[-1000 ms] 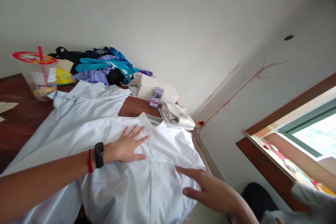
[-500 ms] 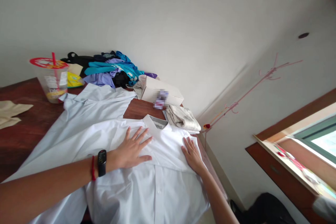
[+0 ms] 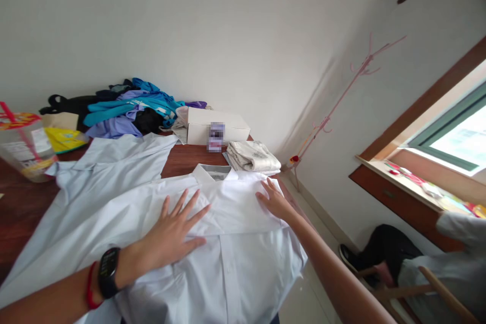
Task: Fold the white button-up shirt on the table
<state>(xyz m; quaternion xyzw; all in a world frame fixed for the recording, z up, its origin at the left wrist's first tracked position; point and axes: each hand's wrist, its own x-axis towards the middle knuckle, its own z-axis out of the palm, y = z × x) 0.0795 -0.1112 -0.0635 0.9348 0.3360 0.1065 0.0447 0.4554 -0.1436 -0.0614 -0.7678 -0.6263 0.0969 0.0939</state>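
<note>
A white button-up shirt (image 3: 243, 212) lies spread on the dark wooden table (image 3: 186, 158), its collar (image 3: 214, 172) toward the wall. My left hand (image 3: 172, 228) rests flat on the chest to the left of the button placket, fingers spread. Near the right shoulder, my right hand (image 3: 276, 200) lies on the cloth with its fingers stretched out. Neither hand grips anything. A second pale shirt (image 3: 125, 162) extends at the left, partly beneath the white one. Folded cloth (image 3: 252, 156) sits just beyond the collar.
A white box (image 3: 197, 129) stands by the wall beside a heap of clothes (image 3: 140, 106). A plastic cup with a straw (image 3: 26, 147) and a yellow packet (image 3: 64, 139) are at left. Right of the table are a pink coat rack (image 3: 341, 93) and a seated person (image 3: 436, 278).
The view has turned right, showing more of the seated person. Both hands stay flat on the shirt; my right hand has shifted slightly inward from the shoulder edge.
</note>
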